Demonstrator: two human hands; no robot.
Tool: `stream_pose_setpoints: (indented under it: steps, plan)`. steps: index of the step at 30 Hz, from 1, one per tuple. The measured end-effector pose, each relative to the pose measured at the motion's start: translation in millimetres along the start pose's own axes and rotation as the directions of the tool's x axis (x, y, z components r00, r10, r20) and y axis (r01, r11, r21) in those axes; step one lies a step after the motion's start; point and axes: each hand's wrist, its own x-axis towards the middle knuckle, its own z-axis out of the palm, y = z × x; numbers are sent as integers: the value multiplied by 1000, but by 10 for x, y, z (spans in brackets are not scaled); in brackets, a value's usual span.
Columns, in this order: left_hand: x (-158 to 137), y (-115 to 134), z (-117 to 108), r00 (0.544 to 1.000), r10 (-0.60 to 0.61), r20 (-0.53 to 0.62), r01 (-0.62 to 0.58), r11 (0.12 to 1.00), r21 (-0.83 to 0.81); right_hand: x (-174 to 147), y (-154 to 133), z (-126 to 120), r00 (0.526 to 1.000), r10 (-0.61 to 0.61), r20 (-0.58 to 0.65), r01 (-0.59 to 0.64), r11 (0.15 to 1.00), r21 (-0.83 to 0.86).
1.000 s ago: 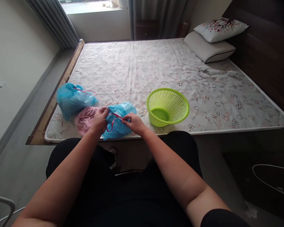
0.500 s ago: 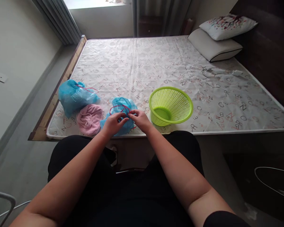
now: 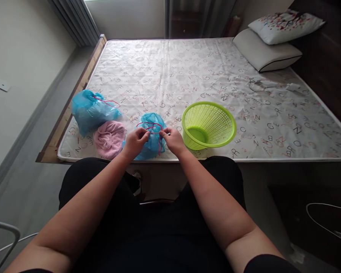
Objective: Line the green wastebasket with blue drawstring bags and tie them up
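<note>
Pinching the red drawstring (image 3: 152, 123) between thumb and forefinger of the right hand (image 3: 174, 140), held one strand firmly, just over the blue drawstring bag (image 3: 150, 147). Brought the fingertips of the left hand (image 3: 135, 142) together also, most probably on another part of the same cord, but could not tell completely from so small a contact.

Compared with half a second earlier, had moved both hands slightly apart, and had closed the left fingers from a looser, parted pose. Uncovered in this way a short stretch of cord between the two pinches. Judged from this a work now concentrated on the strands, and less on the plastic film.

Had the bag directly below and between the fingertips, near the front edge of the mattress (image 3: 147, 72), with a cord loop beyond the grip and a loose end hanging near the right fingertips. Could not tell the bag's contents.

Further out, had the crumpled pink towel (image 3: 109, 139) just beside the left hand, and behind it, to the left, a bulging second blue bag (image 3: 94, 113). Had the lime-green mesh basket (image 3: 217, 123) near the right hand, but apart from it.
</note>
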Motion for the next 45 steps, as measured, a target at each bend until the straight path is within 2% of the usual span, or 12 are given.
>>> stream_pose_setpoints:
  steps: [3,8,10,12,15,18,20,25,31,38,41,45]
  plan:
    - [27,11,-84,984,18,-177,-7,998,62,33,25,-60,995,-25,-97,14,994,-112]
    - [123,-85,-229,894,-47,-445,83,995,61,63,78,-73,984,-44,-173,27,995,-100]
    - [108,-91,-228,881,-11,-473,55,995,79,51,74,-45,989,-62,-131,52,996,-76]
    - [47,-52,-183,871,169,-461,-85,977,196,33,58,-11,994,-72,-85,68,997,-42]
    - [-71,23,-58,893,379,-243,-301,904,304,11,28,35,996,-70,-55,72,997,29]
    - [-117,9,84,966,257,31,-258,946,196,-11,3,59,996,-76,-41,79,993,89]
    - [-93,-53,153,985,134,108,-147,982,121,-32,-16,66,997,-83,-2,83,990,117]
    - [8,-183,181,998,-10,63,13,999,-46,-64,-46,66,987,-112,113,100,990,104]
    - [32,-148,116,996,-84,43,87,993,-78,-12,12,45,979,-188,76,194,978,-80]
    - [93,-143,-37,994,-109,-14,110,988,113,15,59,-94,934,-294,-202,214,915,-342]
    - [201,-175,-127,956,-207,-207,194,978,-83,46,100,-126,931,-276,-240,172,910,-377]
    - [374,-151,-343,789,-404,-462,99,827,-554,73,193,-85,964,-198,-177,110,904,-414]
